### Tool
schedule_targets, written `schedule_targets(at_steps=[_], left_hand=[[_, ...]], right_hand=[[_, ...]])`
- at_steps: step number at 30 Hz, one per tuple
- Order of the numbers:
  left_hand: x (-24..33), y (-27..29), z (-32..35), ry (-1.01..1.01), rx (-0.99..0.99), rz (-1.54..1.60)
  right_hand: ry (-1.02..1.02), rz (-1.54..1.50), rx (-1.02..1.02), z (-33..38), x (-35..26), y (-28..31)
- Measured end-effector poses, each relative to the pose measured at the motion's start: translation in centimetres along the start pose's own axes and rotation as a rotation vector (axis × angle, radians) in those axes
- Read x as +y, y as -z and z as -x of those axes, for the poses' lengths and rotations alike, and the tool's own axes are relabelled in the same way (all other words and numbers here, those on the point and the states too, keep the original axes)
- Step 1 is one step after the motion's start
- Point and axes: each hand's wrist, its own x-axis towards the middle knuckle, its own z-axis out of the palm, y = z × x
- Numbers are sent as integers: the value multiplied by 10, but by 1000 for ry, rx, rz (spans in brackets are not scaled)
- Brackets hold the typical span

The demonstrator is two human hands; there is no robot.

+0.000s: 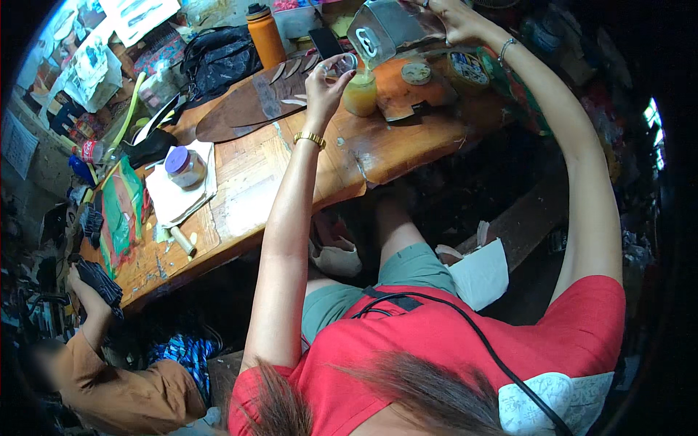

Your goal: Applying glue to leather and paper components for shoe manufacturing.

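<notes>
Red label with white lettering on clear bottle (91,151), near far left corner of surface (254,178). White looped mark on grey container (392,30), over far edge. Wall sheet (19,144) beyond left edge: print too small to read.

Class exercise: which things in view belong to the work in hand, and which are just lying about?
In the work:
- left hand, holding a clear cup or lid
- right hand, holding a tilted grey container
- jar of yellowish liquid, below the container's mouth

Apparently lying about:
- orange bottle
- black phone
- purple-lidded jar
</notes>
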Motion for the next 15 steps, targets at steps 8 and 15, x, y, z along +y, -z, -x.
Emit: schedule_targets(at_steps=[8,15], left_hand=[[-6,-19,-9,52,-30,42],[-5,16,-27,544,-196,1088]], right_hand=[[12,-72,27,5,5,-4],[53,-105,49,2,4,-10]])
